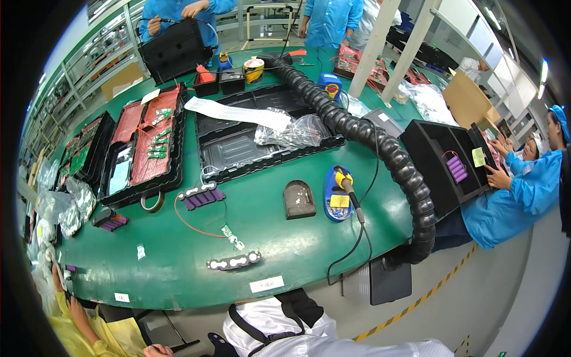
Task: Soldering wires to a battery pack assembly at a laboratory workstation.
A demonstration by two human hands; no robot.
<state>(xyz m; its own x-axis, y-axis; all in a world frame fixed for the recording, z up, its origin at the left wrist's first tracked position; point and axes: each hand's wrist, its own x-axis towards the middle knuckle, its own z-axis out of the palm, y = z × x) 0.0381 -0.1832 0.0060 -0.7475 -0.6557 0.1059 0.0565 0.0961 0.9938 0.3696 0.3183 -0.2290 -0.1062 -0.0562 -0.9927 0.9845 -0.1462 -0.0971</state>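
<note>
Neither of the person's own hands can be made out, so whether they are open, closed or gripping anything cannot be told; a white garment with black straps (267, 321) shows beyond the near edge of the green, smooth, faintly glossy table (178, 276). Closest to that edge, left of its middle, lies a slim, dark battery pack with pale round discs along its top (234, 260), no leads visible on it. Farther in, a purple-celled battery pack with a black holder (201, 196) is joined by a thin, curving red wire (193, 226) to a small green-and-white circuit board (229, 233). As they lie, the wiring of the farther pack looks begun, with its board loose and unmounted, while the nearer one seems unwired. To their right sit a grey, worn, arch-shaped metal dish (299, 199) and a glossy blue plastic stand (331, 205) with a yellow-and-black soldering iron (345, 181) resting in it. Toward the far edge, a ribbed black moulded case (238, 157) carries crinkled clear bags (291, 132) and a curling white paper strip (238, 113); a thick, corrugated black hose (357, 128) arches toward the right edge.
</note>
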